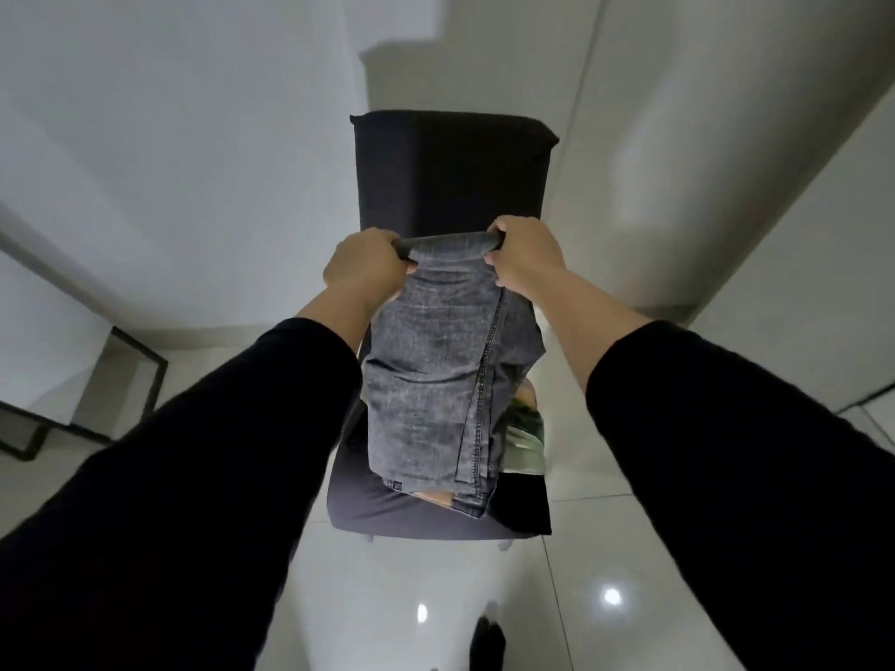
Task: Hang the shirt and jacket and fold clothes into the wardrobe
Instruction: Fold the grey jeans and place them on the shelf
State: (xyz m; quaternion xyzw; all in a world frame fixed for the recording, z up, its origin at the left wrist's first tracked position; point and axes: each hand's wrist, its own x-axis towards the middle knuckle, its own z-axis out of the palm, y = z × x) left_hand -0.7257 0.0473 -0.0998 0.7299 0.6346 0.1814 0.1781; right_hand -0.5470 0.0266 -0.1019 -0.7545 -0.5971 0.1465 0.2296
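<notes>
A pair of grey washed jeans (431,380), folded lengthwise, hangs in the air over a dark chair (450,171). My left hand (365,266) grips the folded top edge at its left end, and my right hand (525,256) grips the right end. The jeans' lower end reaches down to the chair seat (368,506). Behind the jeans, on the seat, a green patterned garment (525,440) and a black garment (525,506) show partly; the rest of them is hidden.
White walls rise behind and to both sides of the chair. A black metal frame (140,375) stands on the floor at the left. The glossy white tiled floor (605,598) spreads in front of the chair, with a dark foot (489,641) at the bottom.
</notes>
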